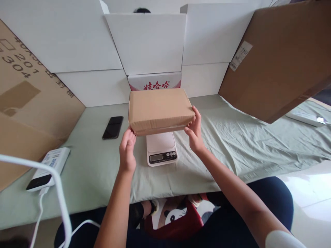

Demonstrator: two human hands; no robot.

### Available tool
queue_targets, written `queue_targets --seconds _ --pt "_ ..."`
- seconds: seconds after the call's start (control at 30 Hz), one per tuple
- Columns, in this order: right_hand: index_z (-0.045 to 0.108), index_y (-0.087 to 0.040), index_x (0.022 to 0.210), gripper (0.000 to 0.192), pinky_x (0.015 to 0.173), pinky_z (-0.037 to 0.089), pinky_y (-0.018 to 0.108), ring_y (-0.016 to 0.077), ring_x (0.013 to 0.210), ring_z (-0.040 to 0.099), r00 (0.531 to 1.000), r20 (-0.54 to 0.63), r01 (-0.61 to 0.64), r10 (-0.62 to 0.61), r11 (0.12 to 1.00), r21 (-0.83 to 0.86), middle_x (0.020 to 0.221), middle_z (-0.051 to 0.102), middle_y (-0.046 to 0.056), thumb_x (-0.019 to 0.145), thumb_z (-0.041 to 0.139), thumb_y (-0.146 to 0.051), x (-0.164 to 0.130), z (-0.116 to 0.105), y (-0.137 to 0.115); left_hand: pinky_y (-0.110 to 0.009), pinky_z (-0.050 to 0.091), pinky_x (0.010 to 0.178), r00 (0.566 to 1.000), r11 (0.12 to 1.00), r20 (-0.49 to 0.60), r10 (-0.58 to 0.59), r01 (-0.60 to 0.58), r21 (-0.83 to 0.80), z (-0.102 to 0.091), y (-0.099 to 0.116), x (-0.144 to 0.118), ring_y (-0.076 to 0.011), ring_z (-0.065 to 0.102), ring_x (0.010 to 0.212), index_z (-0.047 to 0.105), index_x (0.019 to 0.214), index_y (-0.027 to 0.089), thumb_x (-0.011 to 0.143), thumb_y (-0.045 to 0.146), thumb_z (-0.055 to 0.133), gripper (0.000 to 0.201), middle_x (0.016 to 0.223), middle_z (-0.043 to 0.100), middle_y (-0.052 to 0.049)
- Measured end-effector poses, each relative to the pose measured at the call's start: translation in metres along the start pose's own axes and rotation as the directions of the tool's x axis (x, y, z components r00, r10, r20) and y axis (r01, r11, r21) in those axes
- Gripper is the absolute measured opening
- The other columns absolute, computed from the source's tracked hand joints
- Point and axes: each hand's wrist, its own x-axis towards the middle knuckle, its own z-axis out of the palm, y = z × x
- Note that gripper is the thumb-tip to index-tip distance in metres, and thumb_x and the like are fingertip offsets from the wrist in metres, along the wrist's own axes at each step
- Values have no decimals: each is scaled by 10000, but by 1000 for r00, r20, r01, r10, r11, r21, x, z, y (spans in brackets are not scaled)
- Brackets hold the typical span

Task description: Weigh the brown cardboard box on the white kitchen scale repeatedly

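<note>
Fingertips of left hand [127,151] pressed to the near left corner of the box [160,108], curled narrow against its edge. Right hand [194,132] clasped round the right end, thumb low, fingers up the side. Box held level in the air just above the scale [160,148], probably clear of the platform, though hard to judge from this angle. Step in hand, seemingly: two-handed hold over the scale. For any setting down: even grip, box kept flat and centred, display left uncovered. Phone [113,127] to the left on the cloth [232,137].
</note>
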Motion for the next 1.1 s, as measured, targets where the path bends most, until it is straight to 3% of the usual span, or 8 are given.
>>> queue_targets --seconds 0.1,0.2,0.37,0.53,0.67,0.77,0.93,1.1 --pt "185 -394 1551 826 1168 439 561 323 1446 460 999 -20 25 -24 999 33 1628 364 56 866 576 -639 31 4 15 -439 420 1183 1000 999 16 -5 5 36 15 -18 46 -285 588 1366 652 1300 222 882 652 593 602 1377 666 -138" --pt "203 -348 1532 817 1225 376 545 312 1500 386 998 -61 -28 31 998 54 1648 327 68 846 561 -610 49 13 53 -446 449 1146 997 996 -41 -64 66 55 24 -56 77 -281 614 1322 652 1243 201 845 686 595 629 1289 689 -144" --pt "245 -309 1476 812 1230 374 534 318 1458 435 990 -28 -134 140 980 146 1593 408 92 792 621 -534 49 21 99 -422 457 1124 984 991 -125 -128 132 29 17 -100 85 -285 618 1310 641 1215 205 778 725 628 680 1285 682 -149" --pt "239 -319 1493 781 1228 385 542 307 1457 446 988 19 -154 153 981 116 1601 415 73 838 599 -545 50 18 103 -417 502 1066 982 988 -138 -127 138 70 14 -102 83 -284 659 1229 644 1116 193 800 737 600 631 1158 708 -138" --pt "245 -312 1516 801 1249 376 545 300 1482 436 986 53 -162 156 979 127 1621 404 76 847 604 -565 51 18 102 -450 494 1089 967 980 -193 -164 183 82 15 -100 83 -308 644 1271 634 1025 192 828 712 576 559 1188 706 -162" --pt "222 -331 1544 844 1263 349 569 306 1527 390 987 50 -158 151 975 156 1661 351 69 839 625 -564 50 18 104 -454 450 1146 968 983 -204 -149 166 72 12 -99 83 -304 601 1344 644 1118 191 836 691 576 578 1317 674 -177" --pt "194 -375 1576 863 1294 249 618 313 1627 191 983 -56 -170 177 979 116 1721 232 23 852 613 -589 47 12 113 -409 386 1201 956 990 -265 -124 139 36 1 -97 87 -272 496 1464 605 1302 220 842 705 544 671 1486 575 -174" --pt "221 -351 1578 854 1285 283 612 312 1612 243 974 -47 -213 220 969 125 1703 292 53 850 607 -572 46 11 120 -401 380 1203 958 992 -262 -114 126 30 -1 -97 88 -272 482 1475 575 1360 207 835 739 530 749 1507 553 -190"
